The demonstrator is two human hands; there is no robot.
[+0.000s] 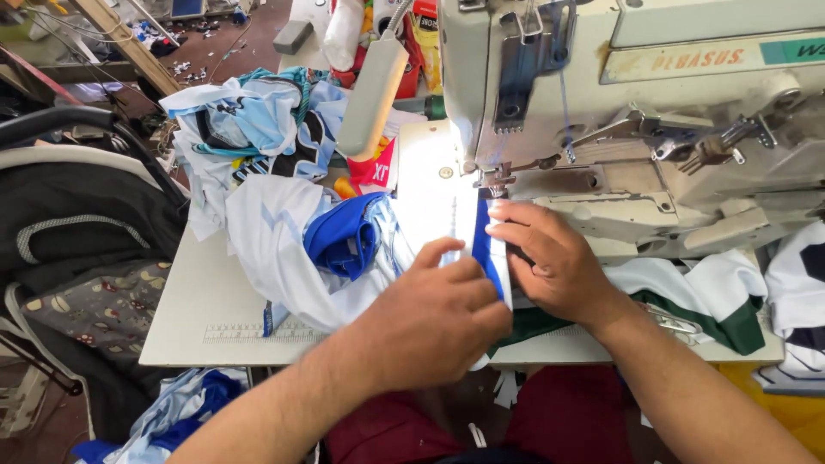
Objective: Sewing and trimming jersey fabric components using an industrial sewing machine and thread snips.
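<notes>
Pressing flat, the right hand (554,262) lay open, fingers spread on the blue-and-white fabric strip (485,253) just in front of the sewing machine (636,129) and its presser foot (492,178). The left hand (430,318), curled, pinched the strip's near end, further from the machine. With fingertips so close to the foot, a slip could likely catch them, or uneven tension could skew the seam.

bright daylight | lamp (371,94) glare on fabric (438,202) | edges soft
</notes>
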